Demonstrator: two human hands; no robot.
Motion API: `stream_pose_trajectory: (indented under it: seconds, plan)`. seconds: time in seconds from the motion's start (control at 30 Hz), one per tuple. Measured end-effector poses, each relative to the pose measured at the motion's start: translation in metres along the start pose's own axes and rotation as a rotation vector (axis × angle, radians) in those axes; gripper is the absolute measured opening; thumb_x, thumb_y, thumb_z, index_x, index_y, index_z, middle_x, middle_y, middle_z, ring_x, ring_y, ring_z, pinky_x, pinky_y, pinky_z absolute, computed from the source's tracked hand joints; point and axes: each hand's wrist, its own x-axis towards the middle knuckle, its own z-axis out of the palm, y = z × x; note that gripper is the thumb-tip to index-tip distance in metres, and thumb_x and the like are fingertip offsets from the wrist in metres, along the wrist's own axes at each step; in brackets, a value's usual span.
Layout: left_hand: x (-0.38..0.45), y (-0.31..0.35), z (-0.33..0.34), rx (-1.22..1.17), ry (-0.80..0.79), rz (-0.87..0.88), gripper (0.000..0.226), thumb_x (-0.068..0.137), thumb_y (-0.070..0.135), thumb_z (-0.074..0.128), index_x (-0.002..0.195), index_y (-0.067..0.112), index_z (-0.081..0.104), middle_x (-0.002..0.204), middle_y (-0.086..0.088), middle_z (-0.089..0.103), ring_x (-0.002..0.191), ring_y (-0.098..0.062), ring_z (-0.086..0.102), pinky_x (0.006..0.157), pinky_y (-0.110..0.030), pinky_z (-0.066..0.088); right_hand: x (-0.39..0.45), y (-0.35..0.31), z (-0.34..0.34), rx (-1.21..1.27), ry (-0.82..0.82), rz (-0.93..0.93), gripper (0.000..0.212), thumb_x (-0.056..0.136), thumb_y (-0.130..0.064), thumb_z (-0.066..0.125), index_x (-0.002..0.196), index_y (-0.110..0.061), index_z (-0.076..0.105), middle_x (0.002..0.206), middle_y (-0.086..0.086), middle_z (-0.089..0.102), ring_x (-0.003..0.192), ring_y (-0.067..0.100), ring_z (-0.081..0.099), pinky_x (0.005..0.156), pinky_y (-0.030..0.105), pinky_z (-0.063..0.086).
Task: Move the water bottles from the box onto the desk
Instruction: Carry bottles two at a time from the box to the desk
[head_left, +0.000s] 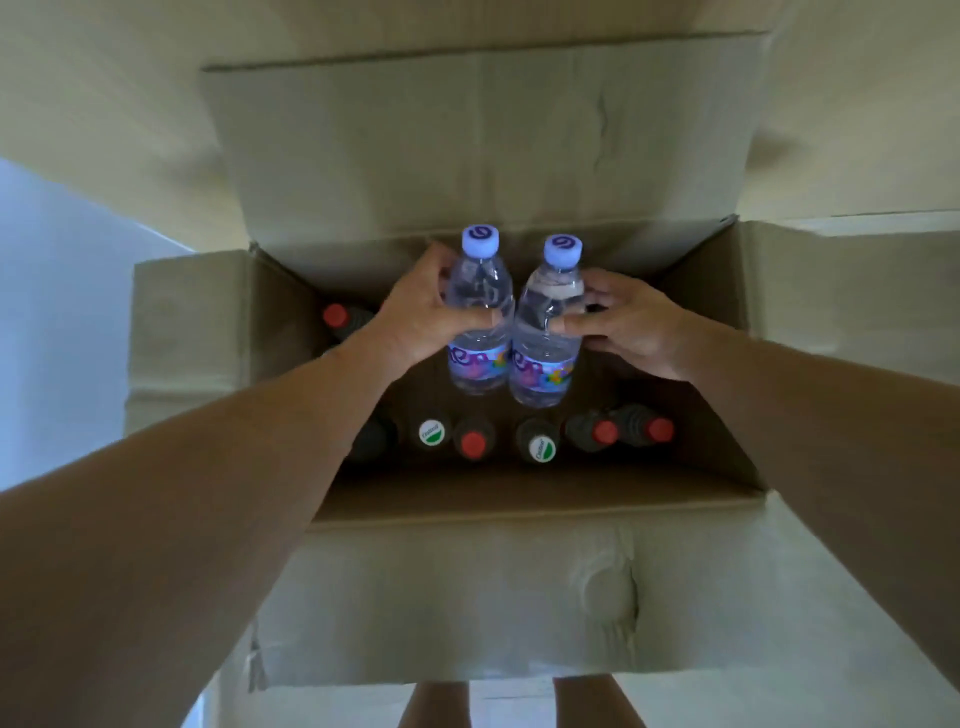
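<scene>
Bottles (480, 317) upright over box (467, 587) (touching), each grip (421, 317) wrapped round one.

The box (519, 499) stands open, its four flaps folded outward, so the way in from above is unblocked. Along its near wall a row of capped bottles (474, 441) stands close together. One red-capped bottle (337, 318) occupies the far left corner. The middle floor shows bare cardboard.

The 2 clear bottles (480, 312) have pale lilac caps with purple swirls and purple, multicoloured labels. The box (467, 587) is plain brown. Inside, dark bottles (592, 431) show red or white-and-green caps.
</scene>
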Motion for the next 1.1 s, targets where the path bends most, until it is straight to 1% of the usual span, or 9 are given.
stream_pose_trajectory:
  seconds: [0.13,0.23,0.4,0.53,0.73,0.83,0.87,0.93,1.1]
  plan:
    - [-0.025,0.061,-0.011,-0.22,-0.058,-0.061,0.05,0.072,0.022,0.081,0.115,0.019,0.056,0.103,0.004,0.073,0.093,-0.017,0.072,0.075,-0.041,0.058,-0.041,-0.058,-0.014,0.092,-0.122,0.051,0.042,0.087,-0.013,0.068,0.127,-0.023,0.059,0.122,-0.002,0.069,0.118,0.021,0.064,0.101,0.054,0.046]
    - [-0.045,0.103,-0.012,-0.355,-0.043,-0.081,0.028,0.083,0.021,0.078,0.099,0.022,0.055,0.083,0.006,0.073,0.078,-0.012,0.073,0.059,-0.03,0.056,-0.071,-0.095,-0.022,0.212,-0.079,0.042,0.043,0.085,-0.021,0.071,0.126,-0.024,0.061,0.127,0.0,0.068,0.122,0.023,0.061,0.1,0.057,0.047]
    - [-0.087,0.176,-0.018,-0.478,-0.065,-0.105,0.052,0.074,0.04,0.084,0.112,0.02,0.054,0.111,-0.01,0.073,0.099,-0.028,0.074,0.076,-0.044,0.06,-0.129,-0.156,-0.03,0.337,-0.082,0.052,0.044,0.085,-0.038,0.069,0.127,-0.029,0.064,0.128,-0.002,0.065,0.112,0.021,0.066,0.095,0.05,0.053]
    - [-0.118,0.232,-0.016,-0.52,-0.082,-0.107,0.051,0.088,0.042,0.074,0.121,0.017,0.045,0.105,-0.011,0.073,0.094,-0.029,0.074,0.079,-0.049,0.06,-0.172,-0.195,-0.037,0.432,-0.016,0.105,0.051,0.085,-0.038,0.068,0.132,-0.019,0.061,0.129,0.005,0.06,0.107,0.027,0.066,0.099,0.053,0.05]
    - [-0.169,0.316,-0.021,-0.512,-0.154,-0.152,0.051,0.096,0.04,0.063,0.131,0.012,0.041,0.123,-0.019,0.066,0.097,-0.028,0.073,0.077,-0.043,0.061,-0.238,-0.241,-0.041,0.564,-0.006,0.108,0.053,0.087,-0.04,0.066,0.133,-0.014,0.061,0.115,0.007,0.06,0.078,0.02,0.068,0.061,0.027,0.056]
    - [-0.194,0.348,-0.025,-0.489,-0.211,-0.19,0.047,0.1,0.028,0.054,0.138,0.002,0.048,0.129,-0.029,0.061,0.106,-0.036,0.063,0.098,-0.05,0.052,-0.266,-0.258,-0.04,0.555,-0.103,0.024,0.042,0.092,-0.035,0.063,0.128,-0.014,0.062,0.128,0.014,0.064,0.104,0.029,0.066,0.087,0.043,0.057]
    - [-0.201,0.358,-0.027,-0.484,-0.228,-0.207,0.041,0.1,0.025,0.051,0.133,0.001,0.053,0.127,-0.03,0.06,0.106,-0.036,0.061,0.103,-0.051,0.048,-0.275,-0.263,-0.04,0.538,-0.121,-0.014,0.04,0.091,-0.03,0.065,0.127,-0.014,0.061,0.133,0.019,0.06,0.113,0.033,0.062,0.1,0.052,0.05]
    - [-0.214,0.376,-0.031,-0.493,-0.256,-0.226,0.03,0.099,0.02,0.047,0.122,0.005,0.058,0.119,-0.026,0.06,0.102,-0.035,0.059,0.106,-0.05,0.044,-0.292,-0.273,-0.04,0.493,-0.139,-0.074,0.048,0.083,-0.019,0.073,0.127,-0.013,0.057,0.136,0.024,0.055,0.118,0.038,0.057,0.108,0.059,0.041]
    - [-0.234,0.412,-0.042,-0.427,-0.34,-0.14,0.028,0.098,0.007,0.041,0.122,0.01,0.054,0.103,-0.015,0.066,0.086,-0.025,0.066,0.082,-0.035,0.056,-0.327,-0.299,-0.04,0.406,-0.108,-0.148,0.05,0.074,-0.015,0.077,0.121,-0.011,0.06,0.132,0.026,0.059,0.121,0.044,0.057,0.106,0.061,0.042]
